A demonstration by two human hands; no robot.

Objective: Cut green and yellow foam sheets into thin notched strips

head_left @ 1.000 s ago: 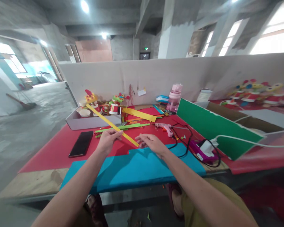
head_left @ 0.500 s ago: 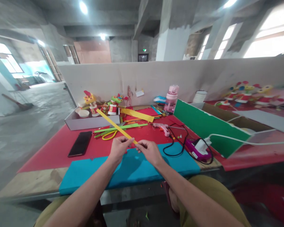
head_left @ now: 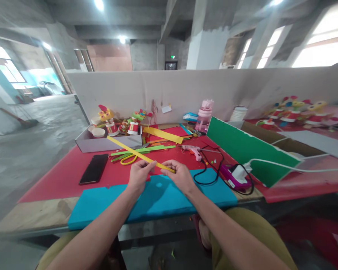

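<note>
A long narrow yellow paper strip [head_left: 126,148] runs slantwise through both hands above the table. My left hand [head_left: 141,174] pinches it near its middle, thumb on top. My right hand [head_left: 178,175] grips its near end, with the fingers curled round it. Beneath the hands lies a blue sheet [head_left: 160,198] along the table's front edge. Just beyond the strip are green paper strips [head_left: 157,148] and scissors with yellow handles [head_left: 129,160]. A wider yellow paper piece [head_left: 163,134] lies farther back.
A black phone [head_left: 94,169] lies at left. Behind it, a white box [head_left: 108,144] holds paper-cup figures. A pink glue gun [head_left: 192,151] with its black cord, a purple power strip [head_left: 236,178] and a green-sided box [head_left: 250,152] are at right. A pink bottle [head_left: 205,115] stands behind.
The strip's far end has swung left and lower. More of the strip now shows between my hands, and its near end reaches farther into my right hand.
</note>
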